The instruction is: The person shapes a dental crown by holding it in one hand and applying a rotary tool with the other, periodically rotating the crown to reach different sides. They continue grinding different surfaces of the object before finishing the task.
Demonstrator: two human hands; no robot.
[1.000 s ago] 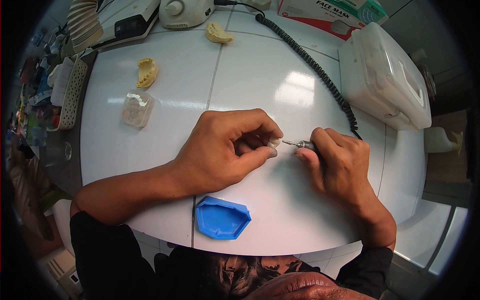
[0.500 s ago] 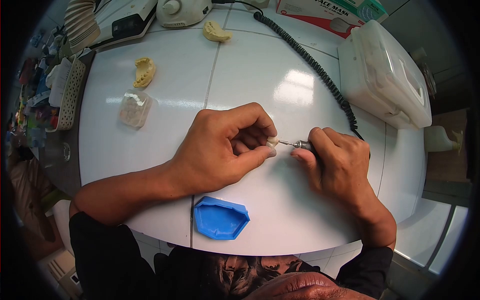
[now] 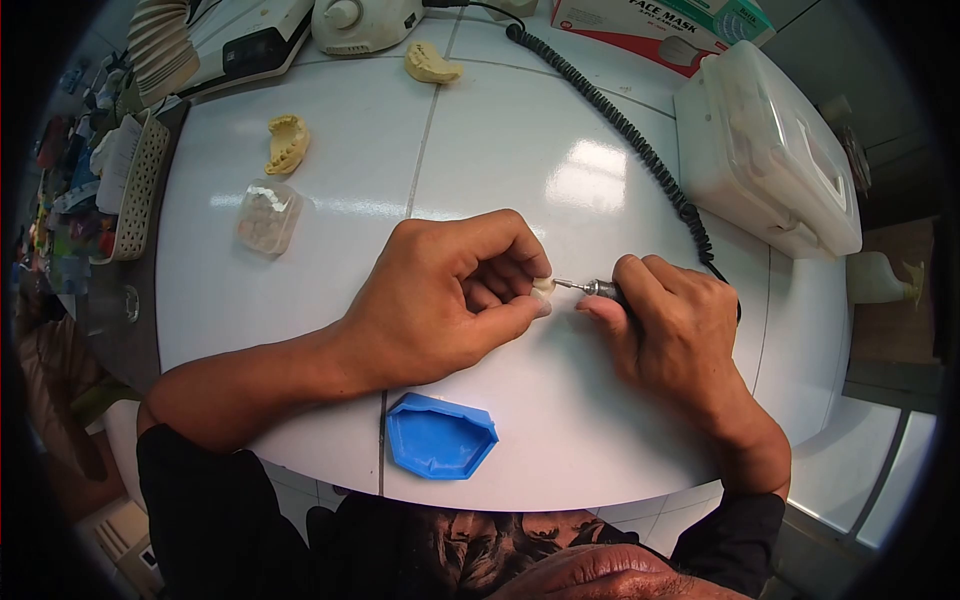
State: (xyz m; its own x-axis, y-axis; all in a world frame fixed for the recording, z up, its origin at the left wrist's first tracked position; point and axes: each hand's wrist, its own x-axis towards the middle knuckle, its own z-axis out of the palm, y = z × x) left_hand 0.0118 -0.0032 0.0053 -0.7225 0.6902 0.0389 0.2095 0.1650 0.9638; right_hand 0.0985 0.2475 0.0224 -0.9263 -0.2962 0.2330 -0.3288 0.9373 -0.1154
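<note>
My left hand pinches a small whitish dental piece, perhaps a crown, between thumb and index finger. Its exact shape is partly hidden by the fingertips. Wrapped round the dark body of a rotary handpiece is my right hand, thumb stretched along the near side. The handpiece's thin metal bur points left and its tip meets the dental piece or lies right against it. Close below my left forearm sits a blue tray-like mould at the table's front edge.
Two yellow plaster dental models and a clear small box stand to the left and back. A coiled black cord runs from the control unit to the right. A white lidded case and face mask box stand back right.
Both hands keep nearly the same place. The dental piece looks slightly turned in my left fingertips, and the handpiece has shifted very slightly left.
</note>
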